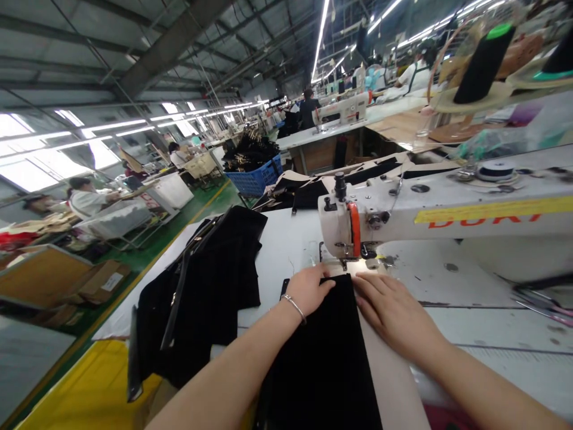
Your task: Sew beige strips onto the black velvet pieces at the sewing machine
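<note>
Head view: a sewing machine (425,209) serves as the landmark, and a black fabric panel (326,358) is laid in front of it, its far end just before the needle area (344,264) and its length running back toward the wearer. Beside the panel's right edge, also in front of the machine, a pale strip (396,382) is seen; whether the two are joined cannot be told.

The left hand (308,292) is rested on the panel's far left corner, thumb apart from the fingers; whether cloth is pinched there cannot be told. The right hand (391,304) is laid palm down with fingers extended along the right edge, nothing being clenched.

For good guiding, the panel is best held flat by light, even pressure from both hands, with its right edge aligned with the machine's foot and no pulling applied. Since fingertips are placed very near the needle area, they should be held clear of its path. Slack is best smoothed toward the wearer so that no fold is trapped.

Left of the machine, more black pieces (215,269) are piled loosely; well beyond it, a blue crate (255,178) is filled with dark items.
</note>
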A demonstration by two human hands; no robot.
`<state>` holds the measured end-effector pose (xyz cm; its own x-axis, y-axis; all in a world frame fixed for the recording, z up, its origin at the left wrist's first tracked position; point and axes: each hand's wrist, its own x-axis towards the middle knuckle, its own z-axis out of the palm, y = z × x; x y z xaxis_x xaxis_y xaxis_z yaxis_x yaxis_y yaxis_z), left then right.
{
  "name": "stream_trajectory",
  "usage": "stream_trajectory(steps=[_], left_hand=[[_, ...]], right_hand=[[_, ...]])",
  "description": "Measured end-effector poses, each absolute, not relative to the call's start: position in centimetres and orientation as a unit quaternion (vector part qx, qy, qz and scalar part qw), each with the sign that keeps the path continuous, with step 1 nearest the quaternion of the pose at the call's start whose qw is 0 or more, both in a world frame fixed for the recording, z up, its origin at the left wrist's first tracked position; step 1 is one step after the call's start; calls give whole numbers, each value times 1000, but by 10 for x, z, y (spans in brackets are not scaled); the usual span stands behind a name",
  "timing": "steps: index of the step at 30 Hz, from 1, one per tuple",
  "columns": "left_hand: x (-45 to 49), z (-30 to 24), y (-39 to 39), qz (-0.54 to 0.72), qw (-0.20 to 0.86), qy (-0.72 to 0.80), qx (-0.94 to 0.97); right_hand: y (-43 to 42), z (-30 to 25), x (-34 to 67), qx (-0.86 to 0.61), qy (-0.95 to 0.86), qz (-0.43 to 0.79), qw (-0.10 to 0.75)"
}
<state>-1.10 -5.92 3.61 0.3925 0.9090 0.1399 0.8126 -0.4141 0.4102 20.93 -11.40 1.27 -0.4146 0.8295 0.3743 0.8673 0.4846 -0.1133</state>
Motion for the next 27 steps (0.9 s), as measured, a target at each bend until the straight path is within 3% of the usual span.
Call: stream_trajectory(steps=[27], left_hand=[[7, 21, -33, 245, 106, 520, 811]], right_hand=[[-110, 14, 205, -525, -838, -40, 145]])
